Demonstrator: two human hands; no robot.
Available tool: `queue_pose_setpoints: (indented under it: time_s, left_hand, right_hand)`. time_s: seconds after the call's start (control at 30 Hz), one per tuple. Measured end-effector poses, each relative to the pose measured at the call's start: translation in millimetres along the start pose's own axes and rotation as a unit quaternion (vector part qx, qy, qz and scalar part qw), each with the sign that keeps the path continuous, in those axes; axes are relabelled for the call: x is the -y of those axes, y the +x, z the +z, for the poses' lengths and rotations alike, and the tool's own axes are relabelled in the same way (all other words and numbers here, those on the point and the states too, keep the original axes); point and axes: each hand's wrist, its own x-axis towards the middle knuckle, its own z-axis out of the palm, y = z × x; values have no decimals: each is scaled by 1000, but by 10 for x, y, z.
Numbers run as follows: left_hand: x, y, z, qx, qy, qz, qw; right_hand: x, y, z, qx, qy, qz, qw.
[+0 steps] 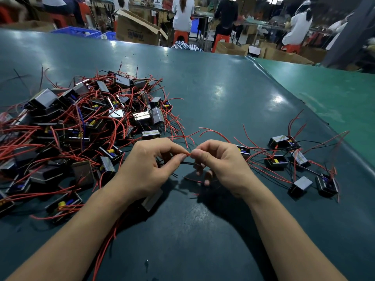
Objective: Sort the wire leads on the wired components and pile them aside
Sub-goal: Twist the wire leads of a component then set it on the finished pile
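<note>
Red insulated wire lead [188,154] pinched between left hand [150,167] and right hand [221,167] above dark green table mat [223,94]; black boxy wired components: large heap [81,126] left, small group [294,165] right.

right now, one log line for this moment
both hands pinch red wire | big pile left | small pile right

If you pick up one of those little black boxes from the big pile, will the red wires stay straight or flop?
Probably flop: the red wires curve loosely over the big pile. They likely snag too, since they cross each other. The left hand and right hand pinch one bent wire.
</note>
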Motion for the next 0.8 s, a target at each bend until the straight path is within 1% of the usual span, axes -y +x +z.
queue_pose_setpoints:
  time_s: [0.07, 0.13, 0.23, 0.27, 0.33, 0.43, 0.47, 0.5, 0.6, 0.63, 0.7, 0.73, 0.8]
  left_hand:
    - [3, 0, -1, 2, -3, 5, 1000]
    - [10, 2, -12, 4, -14, 6, 1000]
    - [21, -1, -29, 4, -24, -9, 1000]
    - [24, -1, -30, 0, -23, -13, 1000]
    - [26, -1, -23, -10, -16, -21, 1000]
    - [30, -1, -8, -11, 1, -33, 999]
    - [36, -2, -8, -9, 4, -35, 999]
    - [39, -2, -11, -6, 5, -34, 999]
    - [42, 7, -26, 4, 3, -27, 1000]
    - [43, 10, -31, 6, -2, -28, 1000]
    - [39, 7, -28, 3, -9, -28, 1000]
    - [37, 6, -20, 1, -8, -26, 1000]
    - [34, 2, 5, -5, -1, -24, 1000]
  right_hand:
    - [18, -13, -9, 29, 2, 22, 999]
    - [34, -27, -13, 46, 9, 14, 999]
    - [59, -32, -3, 43, 13, -3, 999]
    - [59, -30, -2, 32, -4, -14, 999]
    - [39, -27, -5, 10, -84, -54, 995]
    - [-16, -36, 4, 1, -250, -117, 961]
    - [-23, -37, 8, -2, -285, -135, 949]
    - [-22, -37, 8, -7, -301, -150, 942]
    - [21, -24, -25, -27, -296, -191, 935]
    - [35, -23, -39, -37, -305, -216, 927]
    - [46, -35, -49, -56, -351, -260, 898]
    - [45, -41, -42, -62, -373, -268, 886]
    - [33, -50, -18, -72, -402, -262, 875]
